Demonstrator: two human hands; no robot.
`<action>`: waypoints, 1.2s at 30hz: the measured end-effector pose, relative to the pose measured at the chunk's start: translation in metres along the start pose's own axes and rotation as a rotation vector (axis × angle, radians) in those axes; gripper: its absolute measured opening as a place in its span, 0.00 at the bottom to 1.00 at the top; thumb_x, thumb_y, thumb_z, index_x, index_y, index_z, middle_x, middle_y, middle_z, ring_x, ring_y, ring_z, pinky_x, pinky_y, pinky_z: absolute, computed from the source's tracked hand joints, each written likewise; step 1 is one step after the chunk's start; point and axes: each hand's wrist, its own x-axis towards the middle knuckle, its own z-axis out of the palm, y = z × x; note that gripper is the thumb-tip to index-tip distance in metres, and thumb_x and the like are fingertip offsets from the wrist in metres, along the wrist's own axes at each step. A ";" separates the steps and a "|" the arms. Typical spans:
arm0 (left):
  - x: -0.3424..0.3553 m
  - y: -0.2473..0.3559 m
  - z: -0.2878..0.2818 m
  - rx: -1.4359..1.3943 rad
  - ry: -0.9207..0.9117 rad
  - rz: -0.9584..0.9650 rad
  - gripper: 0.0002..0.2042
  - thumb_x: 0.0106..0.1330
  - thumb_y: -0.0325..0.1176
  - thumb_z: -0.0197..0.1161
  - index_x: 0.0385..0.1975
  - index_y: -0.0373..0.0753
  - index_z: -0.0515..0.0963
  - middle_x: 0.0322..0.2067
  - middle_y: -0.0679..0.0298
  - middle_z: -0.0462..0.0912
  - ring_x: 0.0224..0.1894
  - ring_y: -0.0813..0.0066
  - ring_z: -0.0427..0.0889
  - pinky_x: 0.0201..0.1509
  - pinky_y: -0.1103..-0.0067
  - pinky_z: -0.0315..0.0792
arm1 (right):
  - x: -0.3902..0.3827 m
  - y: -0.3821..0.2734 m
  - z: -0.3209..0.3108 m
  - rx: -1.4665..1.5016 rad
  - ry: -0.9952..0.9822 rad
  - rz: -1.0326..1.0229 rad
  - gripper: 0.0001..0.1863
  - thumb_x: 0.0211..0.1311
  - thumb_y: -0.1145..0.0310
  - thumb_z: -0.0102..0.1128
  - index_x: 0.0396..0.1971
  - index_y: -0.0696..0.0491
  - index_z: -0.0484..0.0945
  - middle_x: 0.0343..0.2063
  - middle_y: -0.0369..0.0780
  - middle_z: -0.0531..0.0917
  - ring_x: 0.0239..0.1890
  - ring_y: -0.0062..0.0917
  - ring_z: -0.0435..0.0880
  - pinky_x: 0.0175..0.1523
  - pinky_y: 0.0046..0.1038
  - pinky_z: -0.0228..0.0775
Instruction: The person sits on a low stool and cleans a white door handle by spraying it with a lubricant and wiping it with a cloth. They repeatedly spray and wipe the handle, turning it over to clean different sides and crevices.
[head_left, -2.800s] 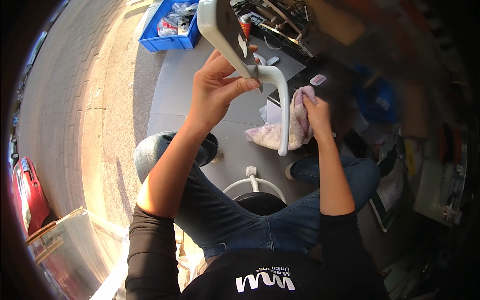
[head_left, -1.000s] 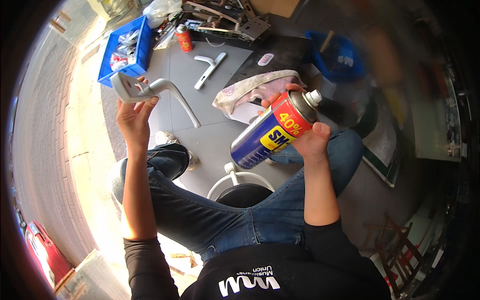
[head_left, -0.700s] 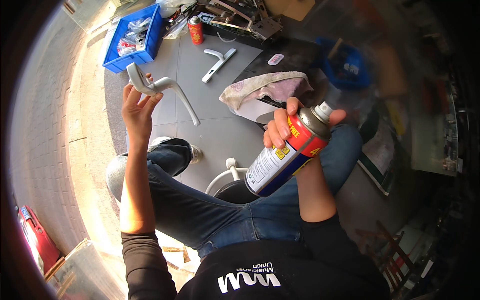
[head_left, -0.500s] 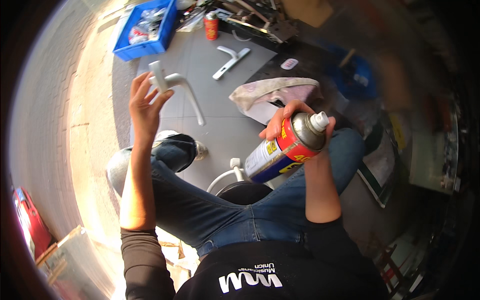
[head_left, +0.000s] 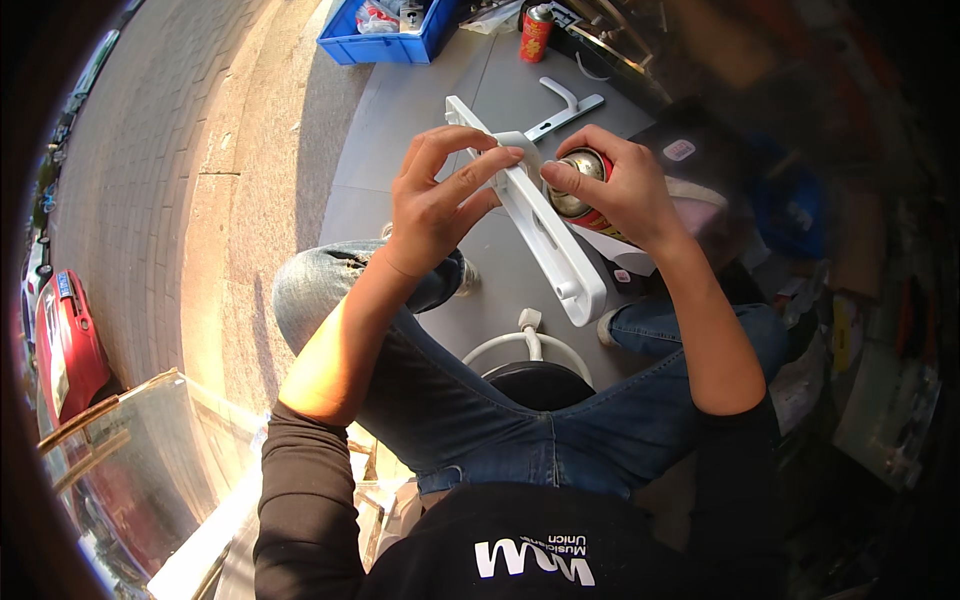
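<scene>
Centre frame, my left hand (head_left: 437,200) pinches the white plate (head_left: 560,255), my right hand (head_left: 634,190) wraps the can (head_left: 573,206). One bump between them could twist the plate loose!

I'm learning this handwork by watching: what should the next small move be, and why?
Probably a brief press on top of the spray can: the right hand holds it close beside the white handle plate, its thumb at the can's top, while the left hand grips the plate, hollow side showing.

Black top (head_left: 640,540) with white print (head_left: 515,560), faded blue jeans (head_left: 550,450).
</scene>
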 end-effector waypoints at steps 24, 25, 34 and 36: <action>-0.003 0.003 0.005 0.176 0.112 0.059 0.23 0.34 0.33 0.71 0.37 0.56 0.82 0.32 0.74 0.77 0.37 0.77 0.76 0.67 0.59 0.45 | 0.008 -0.015 -0.003 -0.353 0.088 -0.220 0.22 0.44 0.49 0.63 0.29 0.55 0.76 0.24 0.41 0.80 0.27 0.32 0.81 0.33 0.29 0.71; -0.003 0.003 0.005 0.181 0.110 0.058 0.23 0.34 0.33 0.71 0.37 0.56 0.82 0.32 0.74 0.77 0.37 0.77 0.76 0.67 0.59 0.45 | 0.008 -0.016 -0.003 -0.360 0.084 -0.224 0.23 0.45 0.50 0.64 0.29 0.56 0.76 0.25 0.42 0.80 0.27 0.31 0.81 0.32 0.27 0.71; -0.003 0.003 0.006 0.181 0.114 0.057 0.22 0.35 0.33 0.71 0.37 0.56 0.82 0.32 0.74 0.77 0.37 0.77 0.77 0.67 0.59 0.44 | 0.007 -0.012 -0.003 -0.382 0.113 -0.205 0.21 0.44 0.52 0.64 0.29 0.55 0.76 0.26 0.42 0.80 0.28 0.31 0.81 0.33 0.27 0.71; -0.003 0.004 0.007 0.166 0.119 0.051 0.22 0.35 0.33 0.71 0.37 0.56 0.82 0.32 0.73 0.77 0.37 0.77 0.77 0.67 0.59 0.45 | 0.006 -0.012 -0.004 -0.383 0.116 -0.208 0.21 0.44 0.51 0.65 0.29 0.55 0.76 0.26 0.42 0.80 0.27 0.32 0.81 0.32 0.27 0.71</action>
